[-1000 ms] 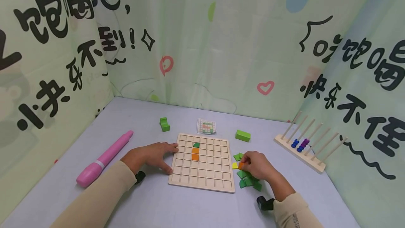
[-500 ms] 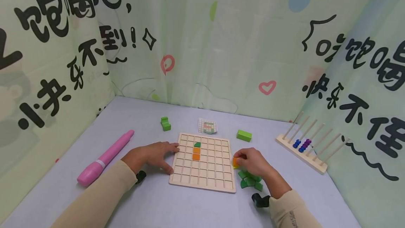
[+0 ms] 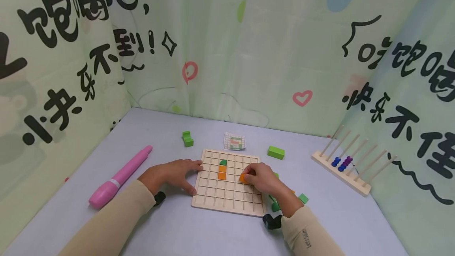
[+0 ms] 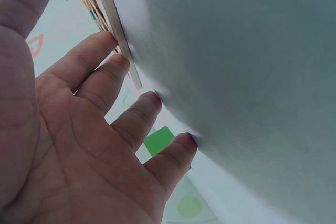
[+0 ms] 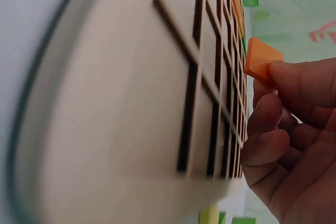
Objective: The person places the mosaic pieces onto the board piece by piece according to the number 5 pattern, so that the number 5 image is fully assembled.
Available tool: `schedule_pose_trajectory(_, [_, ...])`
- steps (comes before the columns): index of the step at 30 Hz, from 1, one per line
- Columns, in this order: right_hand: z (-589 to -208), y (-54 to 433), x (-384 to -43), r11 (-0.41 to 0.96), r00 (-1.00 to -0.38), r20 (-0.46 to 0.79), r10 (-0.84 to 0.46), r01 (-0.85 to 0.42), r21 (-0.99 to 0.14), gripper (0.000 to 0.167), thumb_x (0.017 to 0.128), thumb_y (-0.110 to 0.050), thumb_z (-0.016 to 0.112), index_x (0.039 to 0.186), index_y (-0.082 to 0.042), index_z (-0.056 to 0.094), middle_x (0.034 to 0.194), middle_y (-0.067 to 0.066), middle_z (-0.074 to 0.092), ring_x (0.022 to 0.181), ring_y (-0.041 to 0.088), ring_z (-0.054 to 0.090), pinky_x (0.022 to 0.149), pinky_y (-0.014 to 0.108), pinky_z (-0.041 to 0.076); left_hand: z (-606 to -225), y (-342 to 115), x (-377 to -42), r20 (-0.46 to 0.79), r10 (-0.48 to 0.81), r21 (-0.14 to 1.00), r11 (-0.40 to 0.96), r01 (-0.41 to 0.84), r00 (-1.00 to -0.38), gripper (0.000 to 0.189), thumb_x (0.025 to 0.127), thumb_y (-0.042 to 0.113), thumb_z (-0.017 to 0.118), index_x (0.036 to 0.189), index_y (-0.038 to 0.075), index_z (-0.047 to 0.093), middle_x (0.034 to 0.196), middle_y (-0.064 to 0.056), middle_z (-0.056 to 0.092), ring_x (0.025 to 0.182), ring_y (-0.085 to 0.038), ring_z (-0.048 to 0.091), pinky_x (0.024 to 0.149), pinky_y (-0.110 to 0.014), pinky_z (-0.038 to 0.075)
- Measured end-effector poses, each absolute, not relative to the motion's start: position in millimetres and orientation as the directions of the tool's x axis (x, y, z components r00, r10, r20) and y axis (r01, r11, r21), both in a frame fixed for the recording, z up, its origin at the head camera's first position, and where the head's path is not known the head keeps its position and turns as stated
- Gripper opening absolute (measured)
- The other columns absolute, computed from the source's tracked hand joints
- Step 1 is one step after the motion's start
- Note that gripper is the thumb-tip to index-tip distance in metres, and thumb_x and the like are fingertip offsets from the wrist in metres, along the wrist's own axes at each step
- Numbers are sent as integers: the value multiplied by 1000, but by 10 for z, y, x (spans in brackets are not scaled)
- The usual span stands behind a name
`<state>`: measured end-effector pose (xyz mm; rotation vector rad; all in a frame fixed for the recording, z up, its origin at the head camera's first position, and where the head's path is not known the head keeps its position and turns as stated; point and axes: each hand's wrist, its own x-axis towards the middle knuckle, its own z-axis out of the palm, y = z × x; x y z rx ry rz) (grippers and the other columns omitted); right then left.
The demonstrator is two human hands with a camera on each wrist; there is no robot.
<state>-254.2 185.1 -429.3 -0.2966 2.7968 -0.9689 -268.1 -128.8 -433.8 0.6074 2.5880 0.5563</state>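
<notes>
A wooden grid board [image 3: 229, 205] lies flat on the table. Set in its cells are a green piece [image 3: 223, 162] with a rounded edge and a short column of orange square tiles [image 3: 222, 176]. My left hand [image 3: 173, 174] rests at the board's left side, fingers spread, with fingertips at the edge in the left wrist view. Over the right half of the board, my right hand [image 3: 264, 177] pinches an orange square tile [image 5: 261, 60] between thumb and fingers. Green pieces [image 3: 275, 206] lie right of the board, partly hidden under the right forearm.
Behind the board lies a small patterned card [image 3: 234, 141], between two green blocks, one notched [image 3: 187, 139] and one plain [image 3: 276, 152]. A pink stick-shaped object [image 3: 121, 177] lies at the left. A wooden peg rack [image 3: 341, 174] with blue and purple beads stands at the right.
My right hand has picked up the orange tile from beside the board and carried it left, over the grid. The left hand has stayed at the board's edge.
</notes>
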Motion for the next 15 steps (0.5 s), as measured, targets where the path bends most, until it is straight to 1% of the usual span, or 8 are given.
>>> schedule_pose_trajectory(3, [-4277,1737,-2592,773,-959,-100,-266,-151,-616,6,100,-11,67,97,-7,70,87,0,64,81,16,55,72,29,47,-4336,-1285,-2683,-307,491,467,824,321,-815,90,79,41,91,156,21,49,168,1,36,155,-29,32,125,-50,31])
schedule_pose_trajectory(9, [-4260,1608,-2669,766,-941,-93,-325,-204,-610,6,99,-8,68,94,-7,71,84,0,64,77,17,55,69,29,47,-4340,-1277,-2690,-313,490,461,827,321,-813,91,80,42,90,157,21,48,168,2,35,155,-29,31,125,-50,31])
schedule_pose_trajectory(15, [-4294,1544,-2705,760,-933,-98,-346,-217,-612,8,97,-6,68,91,-9,72,82,-1,63,76,16,55,69,28,45,-4347,-1276,-2697,-319,483,462,831,311,-816,91,79,42,91,157,22,48,168,3,35,155,-28,31,125,-50,32])
